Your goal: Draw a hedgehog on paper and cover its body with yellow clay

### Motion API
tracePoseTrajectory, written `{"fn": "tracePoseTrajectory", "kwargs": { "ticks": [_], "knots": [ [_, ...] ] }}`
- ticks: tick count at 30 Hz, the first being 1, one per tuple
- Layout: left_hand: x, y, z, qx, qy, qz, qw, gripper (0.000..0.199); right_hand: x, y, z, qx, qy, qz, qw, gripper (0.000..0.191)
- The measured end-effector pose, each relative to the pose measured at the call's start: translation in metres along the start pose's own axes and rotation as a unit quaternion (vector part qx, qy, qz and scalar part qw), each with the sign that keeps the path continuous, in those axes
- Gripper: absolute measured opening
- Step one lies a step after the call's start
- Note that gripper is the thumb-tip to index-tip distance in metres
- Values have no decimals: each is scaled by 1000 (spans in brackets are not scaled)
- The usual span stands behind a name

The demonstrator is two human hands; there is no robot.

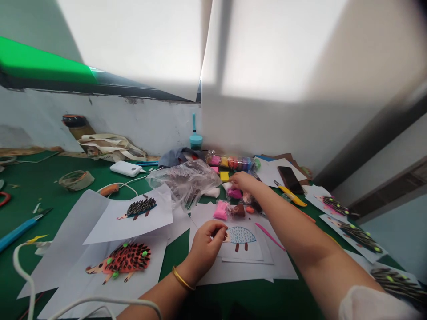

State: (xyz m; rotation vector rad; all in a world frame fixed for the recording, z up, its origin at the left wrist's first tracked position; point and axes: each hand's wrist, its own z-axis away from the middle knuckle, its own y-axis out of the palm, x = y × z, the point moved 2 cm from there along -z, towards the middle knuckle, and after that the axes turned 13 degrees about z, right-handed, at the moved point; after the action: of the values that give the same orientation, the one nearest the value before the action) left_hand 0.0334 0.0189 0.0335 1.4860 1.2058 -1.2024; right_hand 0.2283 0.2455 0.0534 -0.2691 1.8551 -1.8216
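My left hand (211, 238), with a gold bangle on its wrist, rests at the left of a hedgehog picture (239, 236) with a blue scalloped body and brown feet. Its thumb and forefinger are pinched together; whatever they hold is hidden. Farther back, my right hand (243, 182) reaches over several small clay packets, its fingers bent together beside a yellow block (224, 177). I cannot make out what is in them. Below that hand lie a magenta packet (234, 194), a pink packet (220, 210) and a brown clay lump (238, 210). A pink clay tool (270, 236) lies right of the picture.
Finished hedgehog pictures lie left, one with a red body (128, 263), one black-spined (142, 206); several more lie right. Behind are a crumpled plastic bag (190, 178), a roll of coloured clay (233, 162), a yellow cutter (293, 195), a phone (290, 179) and a white power bank (126, 169).
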Motion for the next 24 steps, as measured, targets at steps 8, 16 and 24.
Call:
{"fn": "tracePoseTrajectory", "kwargs": {
  "ticks": [8, 16, 24],
  "knots": [
    [-1, -2, -1, -9, 3, -1, 1000, 17, 6, -4, 3, -46, 70, -89, 993, 35],
    [0, -6, -3, -19, 62, -106, 992, 16, -4, -5, 67, -134, 200, -283, 928, 37],
    [0, -8, -11, -9, 94, -187, 978, 19, 11, 23, 152, -27, 180, -505, 844, 35]
  ]
}}
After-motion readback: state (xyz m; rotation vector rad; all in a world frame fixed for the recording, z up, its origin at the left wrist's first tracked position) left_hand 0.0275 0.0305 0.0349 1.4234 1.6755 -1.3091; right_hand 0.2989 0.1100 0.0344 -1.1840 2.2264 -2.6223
